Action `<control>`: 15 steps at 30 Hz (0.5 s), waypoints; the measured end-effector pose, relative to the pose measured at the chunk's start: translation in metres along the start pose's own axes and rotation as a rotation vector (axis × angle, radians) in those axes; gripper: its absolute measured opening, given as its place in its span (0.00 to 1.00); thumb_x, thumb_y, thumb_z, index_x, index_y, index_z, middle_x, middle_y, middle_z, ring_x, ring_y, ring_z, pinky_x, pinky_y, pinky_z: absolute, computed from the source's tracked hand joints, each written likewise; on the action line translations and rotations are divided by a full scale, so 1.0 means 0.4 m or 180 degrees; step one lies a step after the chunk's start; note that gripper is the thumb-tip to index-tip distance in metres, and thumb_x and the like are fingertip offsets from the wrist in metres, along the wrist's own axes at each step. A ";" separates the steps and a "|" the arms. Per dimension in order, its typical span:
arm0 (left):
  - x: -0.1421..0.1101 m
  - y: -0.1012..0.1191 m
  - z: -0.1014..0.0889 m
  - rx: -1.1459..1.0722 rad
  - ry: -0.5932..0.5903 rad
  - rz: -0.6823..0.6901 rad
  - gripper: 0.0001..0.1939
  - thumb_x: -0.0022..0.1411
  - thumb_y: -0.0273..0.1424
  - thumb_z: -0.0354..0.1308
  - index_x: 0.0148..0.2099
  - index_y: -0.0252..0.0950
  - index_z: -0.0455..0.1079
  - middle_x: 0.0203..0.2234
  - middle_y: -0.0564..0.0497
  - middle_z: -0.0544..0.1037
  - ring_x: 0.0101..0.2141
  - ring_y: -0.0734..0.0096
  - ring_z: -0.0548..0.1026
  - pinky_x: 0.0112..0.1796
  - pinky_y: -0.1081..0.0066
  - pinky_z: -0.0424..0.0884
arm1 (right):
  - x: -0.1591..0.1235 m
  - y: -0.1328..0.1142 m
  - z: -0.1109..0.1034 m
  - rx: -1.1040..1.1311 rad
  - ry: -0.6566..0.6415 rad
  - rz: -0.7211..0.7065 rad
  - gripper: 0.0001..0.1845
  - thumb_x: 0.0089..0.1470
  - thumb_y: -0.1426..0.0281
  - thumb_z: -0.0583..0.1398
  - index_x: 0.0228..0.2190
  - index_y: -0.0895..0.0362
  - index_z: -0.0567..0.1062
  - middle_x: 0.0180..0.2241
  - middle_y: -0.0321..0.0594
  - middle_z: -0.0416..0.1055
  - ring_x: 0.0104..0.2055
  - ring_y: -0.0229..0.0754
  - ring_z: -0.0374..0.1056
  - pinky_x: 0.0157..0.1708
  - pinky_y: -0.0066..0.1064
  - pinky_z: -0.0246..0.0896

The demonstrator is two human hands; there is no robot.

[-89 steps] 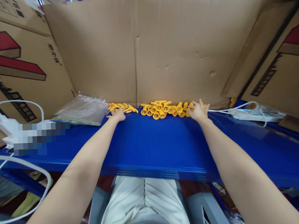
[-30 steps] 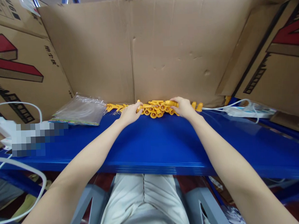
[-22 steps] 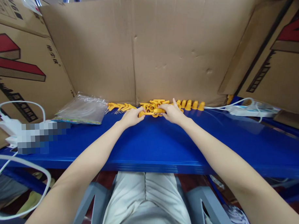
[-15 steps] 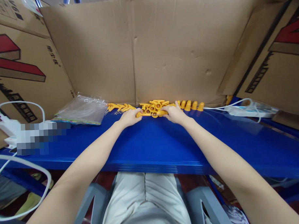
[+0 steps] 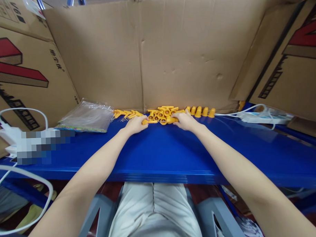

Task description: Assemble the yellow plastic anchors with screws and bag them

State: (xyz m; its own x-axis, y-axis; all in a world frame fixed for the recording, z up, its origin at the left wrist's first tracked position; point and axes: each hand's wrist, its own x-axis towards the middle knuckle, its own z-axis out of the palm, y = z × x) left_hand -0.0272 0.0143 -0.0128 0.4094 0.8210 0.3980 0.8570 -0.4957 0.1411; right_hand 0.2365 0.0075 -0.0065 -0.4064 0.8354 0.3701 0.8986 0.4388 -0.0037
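In the head view my left hand is closed in a pinch on a yellow piece with a ridged, screw-like shaft, held pointing right. Across from it, my right hand grips a yellow bell-shaped cap, its open mouth turned left and its back end between the fingers. A small chain seems to run between the two pieces, though it is too fine to make out well. Just behind both hands lies a pile of similar yellow caps, with metallic bits inside some mouths.
Left of the pile lie yellow branched pieces with chains. Yellow caps stand upright at right. Clear plastic bags lie at left on the blue table. Cardboard walls the back. A white power strip sits right.
My left hand has shifted slightly left with the ridged piece. The cap in my right hand has turned so its mouth shows more.
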 end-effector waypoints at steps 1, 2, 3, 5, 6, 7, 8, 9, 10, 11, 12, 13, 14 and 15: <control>-0.001 0.003 -0.001 -0.0001 -0.0006 0.0000 0.14 0.54 0.35 0.53 0.42 0.39 0.71 0.28 0.51 0.76 0.31 0.63 0.73 0.32 0.69 0.65 | 0.001 0.001 0.002 0.0030 -0.0015 -0.0054 0.18 0.51 0.74 0.60 0.45 0.57 0.73 0.47 0.46 0.74 0.51 0.53 0.68 0.58 0.57 0.43; -0.002 0.007 -0.002 -0.0014 -0.0012 0.0004 0.13 0.54 0.35 0.53 0.42 0.39 0.71 0.28 0.51 0.76 0.31 0.63 0.73 0.32 0.69 0.65 | 0.002 0.000 0.004 0.0072 -0.0024 -0.0127 0.17 0.51 0.73 0.61 0.45 0.57 0.74 0.46 0.45 0.74 0.50 0.52 0.69 0.57 0.55 0.46; -0.003 0.011 -0.002 -0.0038 -0.0021 0.0013 0.13 0.54 0.35 0.53 0.42 0.39 0.71 0.28 0.51 0.76 0.31 0.64 0.73 0.32 0.69 0.65 | 0.004 -0.001 0.008 0.0124 -0.0023 -0.0217 0.16 0.51 0.72 0.61 0.44 0.56 0.74 0.45 0.45 0.75 0.49 0.52 0.69 0.57 0.53 0.48; -0.006 0.023 -0.004 -0.0101 -0.0058 0.0033 0.12 0.54 0.34 0.53 0.42 0.39 0.70 0.27 0.52 0.76 0.29 0.65 0.73 0.32 0.70 0.65 | 0.006 -0.006 0.015 0.0256 0.0052 -0.0426 0.15 0.52 0.71 0.60 0.44 0.56 0.75 0.45 0.45 0.74 0.50 0.51 0.68 0.55 0.48 0.54; -0.006 0.029 -0.005 -0.0129 -0.0076 0.0037 0.12 0.54 0.33 0.53 0.41 0.39 0.70 0.26 0.53 0.76 0.29 0.66 0.73 0.32 0.70 0.65 | 0.007 -0.010 0.019 0.0327 0.0129 -0.0536 0.16 0.53 0.71 0.60 0.45 0.56 0.75 0.46 0.46 0.74 0.50 0.51 0.68 0.54 0.47 0.56; -0.007 0.034 -0.005 -0.0141 -0.0083 0.0032 0.12 0.54 0.33 0.53 0.42 0.39 0.69 0.25 0.53 0.76 0.28 0.66 0.73 0.32 0.70 0.65 | 0.008 -0.013 0.022 0.0395 0.0213 -0.0640 0.17 0.53 0.71 0.59 0.46 0.56 0.74 0.46 0.46 0.73 0.50 0.50 0.67 0.53 0.45 0.57; -0.007 0.037 -0.005 -0.0132 -0.0067 0.0021 0.12 0.54 0.33 0.53 0.42 0.39 0.69 0.25 0.53 0.75 0.28 0.66 0.73 0.32 0.70 0.66 | 0.008 -0.017 0.025 0.0467 0.0295 -0.0725 0.18 0.54 0.71 0.58 0.48 0.56 0.73 0.47 0.47 0.72 0.50 0.50 0.67 0.52 0.44 0.59; -0.007 0.039 -0.005 -0.0105 -0.0027 0.0015 0.13 0.54 0.34 0.53 0.42 0.39 0.69 0.25 0.53 0.75 0.29 0.66 0.73 0.33 0.70 0.66 | 0.009 -0.020 0.027 0.0544 0.0360 -0.0795 0.19 0.55 0.72 0.57 0.50 0.56 0.72 0.48 0.48 0.71 0.50 0.49 0.67 0.51 0.43 0.60; -0.007 0.040 -0.006 -0.0067 0.0029 0.0014 0.13 0.54 0.34 0.53 0.42 0.39 0.69 0.26 0.52 0.76 0.29 0.65 0.73 0.33 0.69 0.66 | 0.009 -0.024 0.029 0.0631 0.0407 -0.0847 0.20 0.56 0.72 0.56 0.51 0.57 0.71 0.48 0.49 0.70 0.50 0.49 0.67 0.51 0.43 0.60; -0.007 0.038 -0.006 -0.0031 0.0086 0.0016 0.13 0.55 0.35 0.53 0.43 0.40 0.69 0.28 0.52 0.76 0.30 0.64 0.73 0.33 0.69 0.66 | 0.009 -0.027 0.030 0.0723 0.0429 -0.0889 0.21 0.56 0.72 0.56 0.52 0.58 0.71 0.49 0.50 0.69 0.50 0.48 0.67 0.52 0.42 0.60; -0.006 0.036 -0.006 -0.0002 0.0131 0.0017 0.13 0.55 0.36 0.53 0.43 0.40 0.69 0.29 0.51 0.76 0.31 0.63 0.73 0.34 0.68 0.66 | 0.009 -0.030 0.031 0.0821 0.0430 -0.0923 0.21 0.57 0.71 0.55 0.52 0.59 0.70 0.49 0.51 0.69 0.51 0.48 0.67 0.52 0.42 0.60; -0.006 0.034 -0.006 0.0014 0.0159 0.0013 0.13 0.55 0.36 0.54 0.43 0.41 0.69 0.29 0.51 0.76 0.32 0.63 0.74 0.35 0.68 0.66 | 0.009 -0.032 0.032 0.0920 0.0420 -0.0952 0.21 0.57 0.70 0.56 0.53 0.59 0.70 0.49 0.51 0.69 0.51 0.48 0.66 0.53 0.42 0.60; -0.006 0.031 -0.007 0.0022 0.0169 -0.0004 0.13 0.55 0.37 0.54 0.42 0.41 0.69 0.30 0.51 0.76 0.33 0.62 0.74 0.35 0.67 0.66 | 0.010 -0.034 0.033 0.1009 0.0401 -0.0978 0.21 0.57 0.69 0.56 0.52 0.59 0.70 0.49 0.51 0.69 0.52 0.47 0.66 0.53 0.42 0.59; -0.006 0.030 -0.007 0.0025 0.0166 -0.0034 0.12 0.55 0.37 0.54 0.42 0.41 0.69 0.30 0.51 0.76 0.34 0.62 0.74 0.36 0.67 0.66 | 0.011 -0.036 0.033 0.1080 0.0374 -0.0994 0.21 0.57 0.69 0.56 0.52 0.59 0.71 0.50 0.50 0.70 0.52 0.47 0.66 0.53 0.43 0.59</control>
State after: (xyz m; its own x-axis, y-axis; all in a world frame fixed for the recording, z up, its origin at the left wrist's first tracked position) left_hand -0.0189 0.0057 -0.0094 0.3834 0.8103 0.4432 0.8638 -0.4845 0.1386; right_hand 0.2197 0.0091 -0.0173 -0.6095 0.6118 0.5042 0.6237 0.7626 -0.1714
